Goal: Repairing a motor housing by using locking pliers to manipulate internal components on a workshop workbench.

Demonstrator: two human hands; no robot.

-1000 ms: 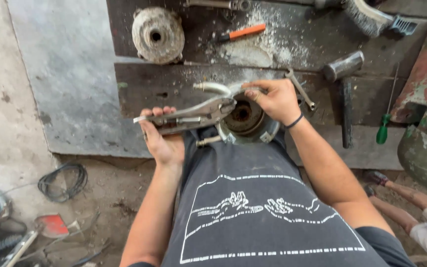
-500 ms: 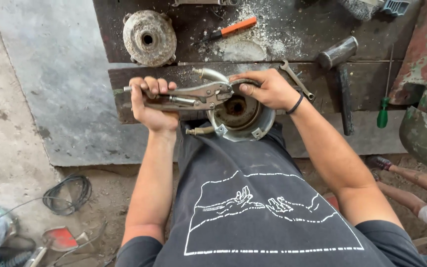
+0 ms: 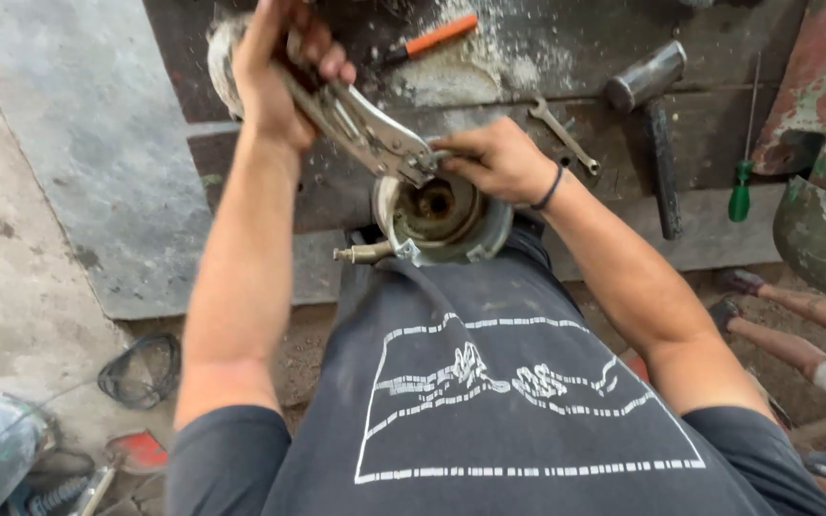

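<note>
A round metal pump housing [image 3: 444,225] with a brass fitting on its left rests against my lap at the bench edge. My left hand [image 3: 284,72] is raised and grips the handles of silver locking pliers [image 3: 365,129], whose jaws reach down to the housing's rim. My right hand [image 3: 499,162] holds the top right of the housing, fingers beside the plier jaws. My dark printed shirt fills the lower middle of the view.
On the dark bench lie an orange-handled screwdriver [image 3: 437,36], a spanner [image 3: 563,136], a hammer [image 3: 657,124] and a green screwdriver [image 3: 743,177]. Another person's feet [image 3: 767,306] are at the right. A wire coil [image 3: 141,371] lies on the floor left.
My left hand has lifted the plier handles up and away, tilting the pliers steeply. The view has moved closer to the housing. My right hand stays on the housing.
</note>
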